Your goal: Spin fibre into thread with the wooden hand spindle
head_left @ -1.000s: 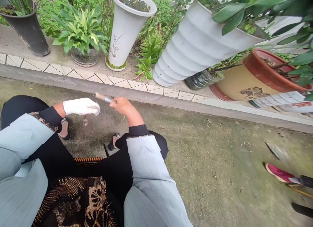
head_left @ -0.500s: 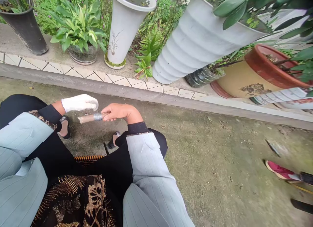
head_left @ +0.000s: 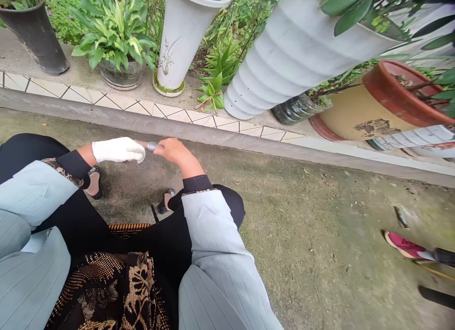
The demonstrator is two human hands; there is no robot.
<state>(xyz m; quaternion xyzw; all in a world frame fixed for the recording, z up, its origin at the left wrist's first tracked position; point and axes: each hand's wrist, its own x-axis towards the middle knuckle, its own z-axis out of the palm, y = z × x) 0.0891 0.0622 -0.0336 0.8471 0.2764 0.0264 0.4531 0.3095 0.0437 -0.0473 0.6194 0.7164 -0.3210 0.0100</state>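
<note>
My right hand [head_left: 173,152], bare, is closed around one end of a wooden stick [head_left: 142,143]. Beside its fingers, silvery wire [head_left: 151,146] is wound in a tight coil about the stick. My left hand [head_left: 119,150] wears a white glove and is just left of the coil, fingers curled over in a pinch on the wire; the strand itself is too thin to make out now. Most of the stick's other end is hidden behind the glove. Both hands are above the ground, in front of my knees.
A low tiled ledge [head_left: 124,104] runs across ahead, carrying a black pot [head_left: 37,39], a leafy plant, a white vase [head_left: 181,41], a tall ribbed planter [head_left: 284,50] and a tan-and-red pot [head_left: 359,105]. At right are another person's red shoe [head_left: 405,245] and a small object [head_left: 401,216] on the concrete.
My left hand has turned and now covers the stick's free end, which showed below it before. My right hand has risen slightly and shifted a little right with the stick.
</note>
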